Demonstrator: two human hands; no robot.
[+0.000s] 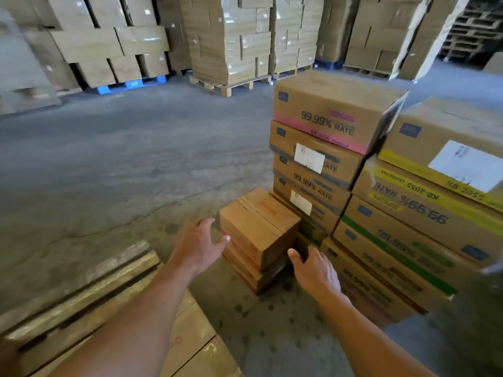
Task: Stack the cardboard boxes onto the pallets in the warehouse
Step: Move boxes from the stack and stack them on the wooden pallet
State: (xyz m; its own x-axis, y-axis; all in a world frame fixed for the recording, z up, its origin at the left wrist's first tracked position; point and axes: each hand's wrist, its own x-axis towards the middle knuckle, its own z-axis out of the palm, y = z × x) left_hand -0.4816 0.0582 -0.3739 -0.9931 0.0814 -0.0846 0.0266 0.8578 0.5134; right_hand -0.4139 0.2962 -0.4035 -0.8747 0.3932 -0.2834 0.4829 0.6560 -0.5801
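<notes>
A small brown cardboard box (257, 227) with red print tops a short pile of similar boxes on the floor, in the middle of the view. My left hand (197, 244) reaches toward its left side with straight fingers, the fingertips at the box's left edge. My right hand (313, 268) is at the box's near right corner, thumb against the corner and fingers behind it. Neither hand visibly grips anything. A wooden pallet (81, 289) lies at the lower left, with a cardboard box (196, 338) on it under my left forearm.
Tall stacks of printed boxes rise just right of the small pile: one with a pink-striped box (332, 115) on top, another with yellow and green stripes (424, 208). Wrapped loaded pallets (231, 42) line the back wall. Bare concrete floor (122, 159) stretches to the left.
</notes>
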